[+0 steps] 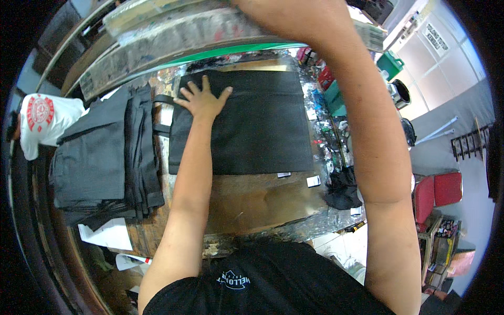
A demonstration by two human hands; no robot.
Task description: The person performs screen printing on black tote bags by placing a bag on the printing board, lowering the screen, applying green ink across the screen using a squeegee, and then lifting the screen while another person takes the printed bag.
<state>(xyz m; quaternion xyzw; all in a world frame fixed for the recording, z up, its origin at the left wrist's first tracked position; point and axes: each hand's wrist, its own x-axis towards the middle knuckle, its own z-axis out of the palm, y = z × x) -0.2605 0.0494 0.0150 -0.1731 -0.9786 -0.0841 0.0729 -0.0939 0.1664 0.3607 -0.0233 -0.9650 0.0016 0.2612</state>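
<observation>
A flat black fabric bag lies on the work table, its strap handles pointing left. My left hand rests on the bag's upper left part, fingers spread wide, holding nothing. My right arm stretches up and across to the far edge, in front of a printing frame. Only the back of my right hand shows at the top; its fingers are cut off, so what it touches is hidden.
A thick stack of black fabric bags sits on the left, beside a white printed cloth. A long stained frame spans the far side. Paint-spattered clutter, a crumpled black cloth and green containers line the right. Red chairs stand beyond.
</observation>
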